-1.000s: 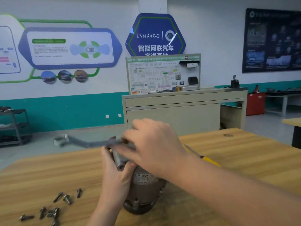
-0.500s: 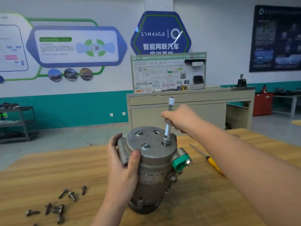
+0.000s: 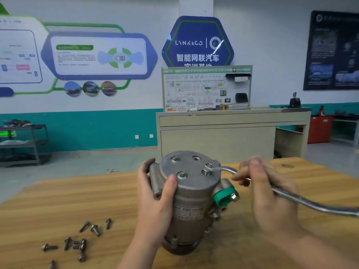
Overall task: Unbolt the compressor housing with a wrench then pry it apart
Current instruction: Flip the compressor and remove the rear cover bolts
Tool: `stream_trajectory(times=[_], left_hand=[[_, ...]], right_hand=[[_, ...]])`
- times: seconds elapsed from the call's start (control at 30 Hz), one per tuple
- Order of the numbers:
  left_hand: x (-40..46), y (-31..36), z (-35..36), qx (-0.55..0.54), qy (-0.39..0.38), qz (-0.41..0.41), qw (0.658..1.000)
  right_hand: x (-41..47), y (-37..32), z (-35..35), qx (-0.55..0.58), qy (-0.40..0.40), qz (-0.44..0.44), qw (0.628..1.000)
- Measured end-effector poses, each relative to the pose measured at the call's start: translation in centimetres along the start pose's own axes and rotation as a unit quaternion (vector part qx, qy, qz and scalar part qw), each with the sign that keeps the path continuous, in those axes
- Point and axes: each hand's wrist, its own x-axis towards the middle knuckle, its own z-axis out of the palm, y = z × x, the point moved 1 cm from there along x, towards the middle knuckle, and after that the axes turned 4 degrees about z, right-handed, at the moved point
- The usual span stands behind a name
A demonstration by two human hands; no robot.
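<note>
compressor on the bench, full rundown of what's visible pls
The compressor is a grey cast-metal cylinder that stands upright on the wooden table, flat end cap up. The cap shows four bolt spots; at least one bolt head is plainly seated near the front. The wrench has its ring end at the right-hand spot. A green plastic port cap with a bolt sits on the right side, a printed label on the body. The left hand grips its left side, thumb on the cap edge; the right hand holds the wrench.

My compressor housing (image 3: 191,193) is dull silver-grey with a green plug (image 3: 223,196); the wrench (image 3: 287,195) is bright chrome; the table (image 3: 58,200) is striped tan woodgrain.
</note>
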Motion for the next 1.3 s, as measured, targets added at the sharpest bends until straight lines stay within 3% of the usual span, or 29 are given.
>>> stream_trajectory(times=[0.1, 0.13, 0.2, 0.3, 0.4, 0.57, 0.63, 0.73, 0.83, 0.9, 1.0, 1.13, 1.3], left_hand=[[0.0, 0.1, -0.2, -0.008, -0.003, -0.007, 1.0], [0.0, 0.1, -0.1, -0.006, -0.001, -0.006, 1.0], [-0.1, 0.3, 0.1, 0.008, 0.005, -0.003, 1.0], [0.0, 0.6, 0.3, 0.017, 0.014, 0.006, 1.0], [0.0, 0.4, 0.2, 0.009, 0.015, 0.005, 1.0], [-0.1, 0.7, 0.5, -0.013, 0.018, -0.002, 1.0], [-0.3, 1.6, 0.8, 0.021, 0.04, 0.061, 0.997], [-0.3, 3.0, 0.4, 0.087, 0.036, 0.157, 0.983], [0.7, 4.8, -0.7, 0.232, -0.039, 0.236, 0.943], [1.8, 6.5, -0.5, 0.354, -0.139, 0.273, 0.884], [3.6, 8.0, 1.2, 0.424, -0.295, 0.224, 0.826], [4.9, 8.5, 2.5, 0.402, -0.35, 0.147, 0.833], [5.7, 8.7, 3.6, 0.397, -0.366, 0.114, 0.834]], right_hand=[[3.0, 3.0, 0.2, 0.078, 0.031, 0.294, 0.952], [4.6, 3.8, 0.6, 0.054, 0.007, 0.356, 0.933], [7.8, 4.1, 1.7, -0.053, -0.064, 0.39, 0.917], [10.9, 2.7, 4.6, -0.214, -0.169, 0.327, 0.905], [10.8, -0.5, 7.6, -0.327, -0.261, 0.183, 0.889], [6.1, -4.8, 6.0, -0.36, -0.313, -0.087, 0.874], [4.4, -5.1, 3.8, -0.348, -0.291, -0.151, 0.878], [2.4, -3.5, -0.1, -0.265, -0.232, -0.156, 0.923], [1.6, -2.2, -2.0, -0.05, -0.169, 0.061, 0.982], [1.3, -1.3, -1.8, 0.059, -0.147, 0.175, 0.972], [1.0, -0.6, -0.6, 0.194, -0.086, 0.272, 0.939], [1.5, -0.6, -0.1, 0.31, -0.017, 0.334, 0.89], [2.5, 0.0, -0.7, 0.359, -0.023, 0.391, 0.847]])
